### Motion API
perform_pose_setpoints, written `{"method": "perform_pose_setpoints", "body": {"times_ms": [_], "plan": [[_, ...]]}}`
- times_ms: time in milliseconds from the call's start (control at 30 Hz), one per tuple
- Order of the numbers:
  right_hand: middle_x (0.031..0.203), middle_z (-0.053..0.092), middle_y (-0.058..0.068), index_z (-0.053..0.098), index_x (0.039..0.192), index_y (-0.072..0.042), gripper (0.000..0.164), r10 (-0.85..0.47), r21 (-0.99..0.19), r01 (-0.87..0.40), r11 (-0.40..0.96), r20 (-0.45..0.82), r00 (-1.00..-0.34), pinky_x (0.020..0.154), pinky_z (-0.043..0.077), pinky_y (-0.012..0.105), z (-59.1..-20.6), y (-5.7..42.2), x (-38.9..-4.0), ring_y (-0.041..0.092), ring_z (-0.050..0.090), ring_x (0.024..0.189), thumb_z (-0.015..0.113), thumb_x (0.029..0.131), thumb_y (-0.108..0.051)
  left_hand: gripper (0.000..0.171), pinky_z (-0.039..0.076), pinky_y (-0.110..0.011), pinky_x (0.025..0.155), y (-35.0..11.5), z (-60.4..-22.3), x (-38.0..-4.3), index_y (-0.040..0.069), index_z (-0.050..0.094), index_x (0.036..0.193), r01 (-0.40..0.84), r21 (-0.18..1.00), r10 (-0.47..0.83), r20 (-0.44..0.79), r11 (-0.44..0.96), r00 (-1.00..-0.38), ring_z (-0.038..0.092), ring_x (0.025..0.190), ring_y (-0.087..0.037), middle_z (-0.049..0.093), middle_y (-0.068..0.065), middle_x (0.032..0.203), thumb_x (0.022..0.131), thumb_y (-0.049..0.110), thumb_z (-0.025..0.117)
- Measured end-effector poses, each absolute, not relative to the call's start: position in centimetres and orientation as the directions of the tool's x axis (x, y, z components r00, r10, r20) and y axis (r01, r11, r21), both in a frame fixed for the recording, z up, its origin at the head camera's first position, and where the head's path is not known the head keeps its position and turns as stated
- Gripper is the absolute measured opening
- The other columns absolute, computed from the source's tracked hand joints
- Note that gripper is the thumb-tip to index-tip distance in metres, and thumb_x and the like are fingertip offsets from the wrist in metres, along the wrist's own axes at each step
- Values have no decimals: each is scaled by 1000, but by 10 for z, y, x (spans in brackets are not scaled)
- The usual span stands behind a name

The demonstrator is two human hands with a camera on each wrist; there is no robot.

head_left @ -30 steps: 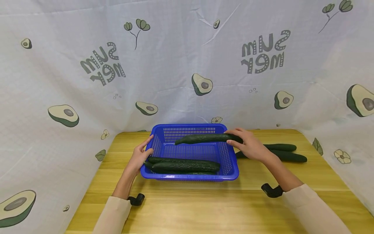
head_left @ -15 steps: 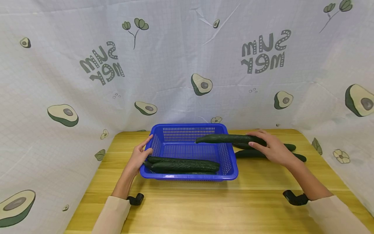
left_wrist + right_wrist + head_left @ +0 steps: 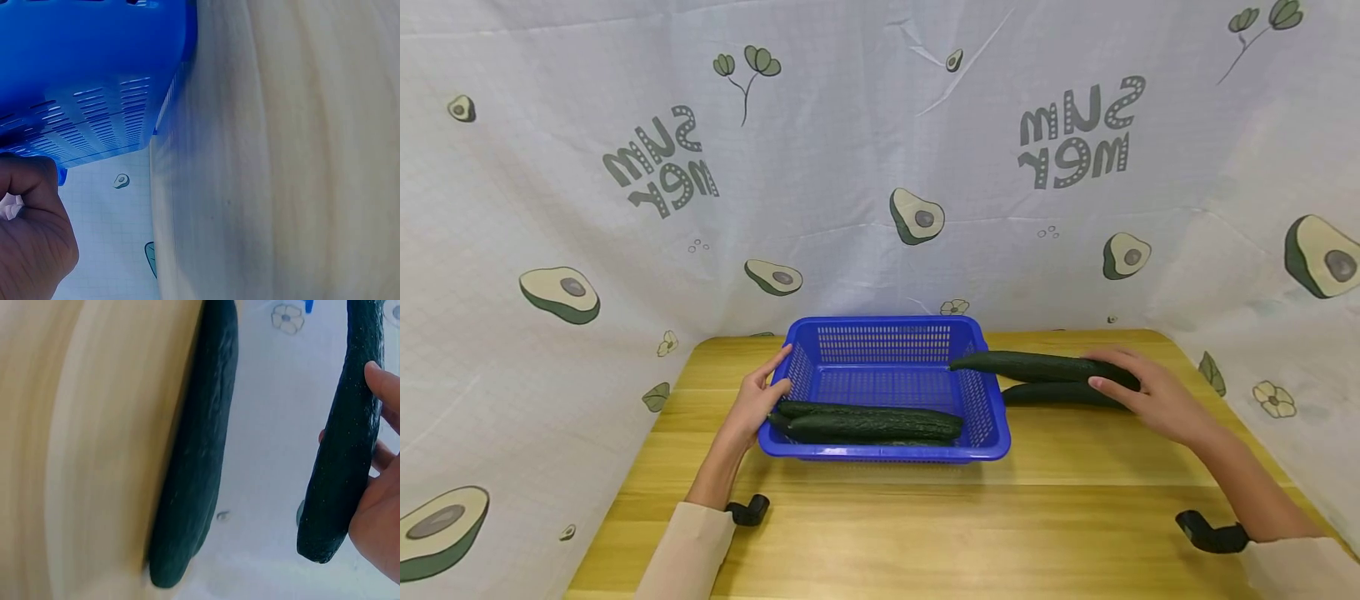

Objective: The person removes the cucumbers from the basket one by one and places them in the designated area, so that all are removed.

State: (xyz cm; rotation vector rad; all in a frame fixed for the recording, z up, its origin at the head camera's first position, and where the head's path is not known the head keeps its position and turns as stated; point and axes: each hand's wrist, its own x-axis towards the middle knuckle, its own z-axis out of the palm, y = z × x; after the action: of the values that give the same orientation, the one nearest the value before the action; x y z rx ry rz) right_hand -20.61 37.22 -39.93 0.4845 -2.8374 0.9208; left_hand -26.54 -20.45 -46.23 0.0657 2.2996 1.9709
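My right hand grips a dark green cucumber near one end and holds it above the table. The cucumber's other tip reaches over the right rim of a blue plastic basket. In the right wrist view, thumb and fingers lie around the held cucumber, apart from the cucumbers on the tabletop. My left hand holds the basket's left rim, thumb on the near part; the left wrist view shows it bent at the basket wall. Several cucumbers lie along the basket's near side.
A cucumber lies on the table right of the basket; another behind it is largely hidden in the head view. The wooden table meets a white printed cloth at the back and sides. Each wrist wears a black camera mount.
My right hand has carried the cucumber rightward, from above the basket to above the cucumbers on the table, and lower. My left hand and the basket stay put.
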Motion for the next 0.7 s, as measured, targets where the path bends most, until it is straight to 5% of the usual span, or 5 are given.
{"method": "perform_pose_setpoints", "body": {"times_ms": [267,700], "plan": [[144,51,27,55,144,-5,45,-230,-525,-312,792,217,-949,94,34,72,-408,400,-193,50,42,127,62,103,-20,71,45,-21,54,-205,-465,-266,34,41,159,-52,987,98,-67,149,-993,47,49,-8,38,-8,161,95,7,55],[147,40,37,51,146,-1,48,-174,-541,-221,812,138,-975,92,30,79,-431,437,-185,64,35,127,59,105,-24,70,46,-21,55,-205,-463,-267,34,40,159,-46,986,110,-64,160,-992,55,55,-9,41,-13,159,96,7,54]]}}
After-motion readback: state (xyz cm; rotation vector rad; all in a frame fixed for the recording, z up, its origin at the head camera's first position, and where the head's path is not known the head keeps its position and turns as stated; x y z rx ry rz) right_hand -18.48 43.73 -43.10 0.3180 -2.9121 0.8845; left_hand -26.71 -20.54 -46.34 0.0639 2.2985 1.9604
